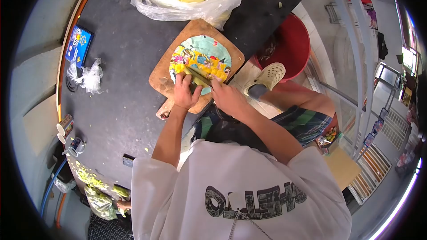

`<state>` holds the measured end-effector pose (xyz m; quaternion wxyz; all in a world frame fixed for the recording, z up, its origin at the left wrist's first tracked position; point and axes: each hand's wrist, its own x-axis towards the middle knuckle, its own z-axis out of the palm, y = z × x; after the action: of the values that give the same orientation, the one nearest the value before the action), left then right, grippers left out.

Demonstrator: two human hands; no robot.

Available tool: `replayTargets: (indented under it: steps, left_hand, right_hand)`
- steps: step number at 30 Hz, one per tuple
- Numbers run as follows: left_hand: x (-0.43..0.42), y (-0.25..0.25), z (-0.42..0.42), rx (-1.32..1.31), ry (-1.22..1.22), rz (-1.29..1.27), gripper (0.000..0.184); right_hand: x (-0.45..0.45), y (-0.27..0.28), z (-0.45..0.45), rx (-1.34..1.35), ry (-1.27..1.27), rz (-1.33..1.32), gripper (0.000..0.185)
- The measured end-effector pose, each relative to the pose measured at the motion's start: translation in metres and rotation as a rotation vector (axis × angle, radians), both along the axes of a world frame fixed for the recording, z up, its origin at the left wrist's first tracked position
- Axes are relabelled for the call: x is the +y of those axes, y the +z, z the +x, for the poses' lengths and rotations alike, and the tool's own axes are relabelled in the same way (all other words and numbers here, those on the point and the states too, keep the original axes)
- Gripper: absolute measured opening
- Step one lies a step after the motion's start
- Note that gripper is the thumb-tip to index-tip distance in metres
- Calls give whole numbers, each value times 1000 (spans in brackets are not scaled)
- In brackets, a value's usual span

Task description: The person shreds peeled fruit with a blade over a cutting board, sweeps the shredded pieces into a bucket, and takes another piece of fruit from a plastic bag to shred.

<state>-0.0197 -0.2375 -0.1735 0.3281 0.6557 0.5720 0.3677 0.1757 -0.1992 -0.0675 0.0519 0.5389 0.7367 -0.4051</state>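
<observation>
My left hand (185, 90) is closed on a yellow-green piece of produce (199, 79) above a round patterned cloth (206, 56). The cloth lies on a wooden cutting board (163, 72) with a short handle. At the right end of the produce is my right hand (227, 98), its fingers wrapped round a knife handle that is mostly hidden. The dark blade (198, 72) runs left along the produce, close to my left fingers.
A plastic bag (155, 9) of pale produce stands beyond the board. A red bucket (297, 46) is at the right. Crumpled plastic (92, 76), a blue box (79, 44) and cups (66, 125) line the left edge. Another person's hand (124, 205) is at the lower left.
</observation>
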Motion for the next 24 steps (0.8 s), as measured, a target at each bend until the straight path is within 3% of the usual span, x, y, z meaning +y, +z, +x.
replayTargets:
  steps: [6,8,24]
  left_hand:
    - [0,-1,0,-22,0,-12,55]
    - [6,2,2,10,-5,121,56]
    - [-2,-6,3,-39,18,-13,55]
  right_hand:
    - [-15,45,1,-50,35,24,14]
    - [-16,55,2,-73,29,-8,15]
    - [-16,32,9,-17,31,25,13]
